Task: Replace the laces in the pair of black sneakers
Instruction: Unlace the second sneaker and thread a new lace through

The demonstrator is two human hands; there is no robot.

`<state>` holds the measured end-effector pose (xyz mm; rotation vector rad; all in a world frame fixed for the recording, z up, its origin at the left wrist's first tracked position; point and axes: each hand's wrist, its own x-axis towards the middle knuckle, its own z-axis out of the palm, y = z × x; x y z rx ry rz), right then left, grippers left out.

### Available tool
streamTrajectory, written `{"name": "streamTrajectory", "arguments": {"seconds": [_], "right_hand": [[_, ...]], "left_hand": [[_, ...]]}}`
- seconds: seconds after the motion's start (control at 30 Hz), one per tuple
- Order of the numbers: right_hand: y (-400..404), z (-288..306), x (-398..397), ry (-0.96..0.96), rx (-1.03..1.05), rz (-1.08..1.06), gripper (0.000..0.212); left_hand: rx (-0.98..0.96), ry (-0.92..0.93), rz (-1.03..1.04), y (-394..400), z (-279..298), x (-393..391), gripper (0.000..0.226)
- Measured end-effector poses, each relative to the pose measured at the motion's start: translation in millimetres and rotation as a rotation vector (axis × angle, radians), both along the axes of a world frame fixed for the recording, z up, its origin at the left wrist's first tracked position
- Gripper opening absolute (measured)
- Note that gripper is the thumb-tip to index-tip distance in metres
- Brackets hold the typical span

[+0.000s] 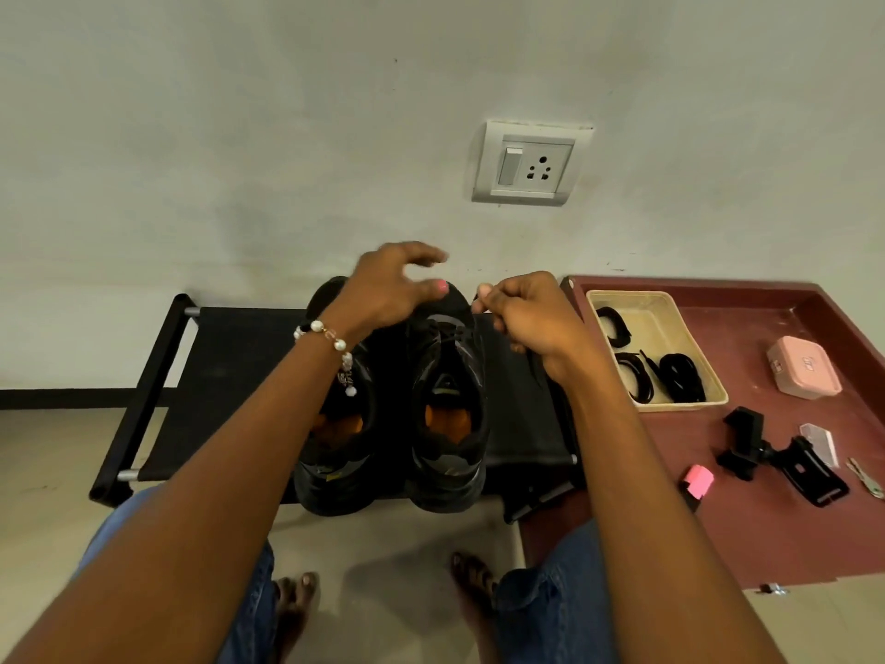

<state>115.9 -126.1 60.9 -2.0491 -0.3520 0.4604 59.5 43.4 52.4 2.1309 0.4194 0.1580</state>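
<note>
We are working over the pair of black sneakers (392, 404), which are sitting side by side on a low black rack (215, 371), heels toward us and toes toward the wall, so each shoe's long axis is running straight away from us. Our right hand (522, 323) is curling its fingers and pinching what looks like a black lace end, just right of the right sneaker's (450, 400) toe end. Our left hand (392, 289) is hovering above the toes with fingers spread and loosely bent, holding nothing. The right hand is nearer the lace; the eyelets are lying just below and left of it, so the next pull should be running up and away along the shoe. Spare black laces (680, 383) are lying in a cream tray (699, 357) on the maroon counter (747, 534) to our right.
</note>
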Motion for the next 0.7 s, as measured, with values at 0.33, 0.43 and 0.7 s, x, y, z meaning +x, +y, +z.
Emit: {"name": "streamTrajectory", "arguments": {"seconds": [0.33, 0.43, 0.7], "right_hand": [[-9.9, 1.7, 5.6, 0.051, -0.008, 0.021, 0.016], [-9.0, -5.6, 8.0, 0.052, 0.005, -0.033, 0.011], [8.8, -21.7, 6.6, 0.050, -0.035, -0.019, 0.014]], "left_hand": [[0.073, -0.024, 0.029, 6.1, -19.0, 6.2, 0.010], [0.348, -0.008, 0.183, 14.1, -26.0, 6.6, 0.021], [0.491, -0.049, -0.066, -5.2, -45.4, 14.4, 0.038]]}}
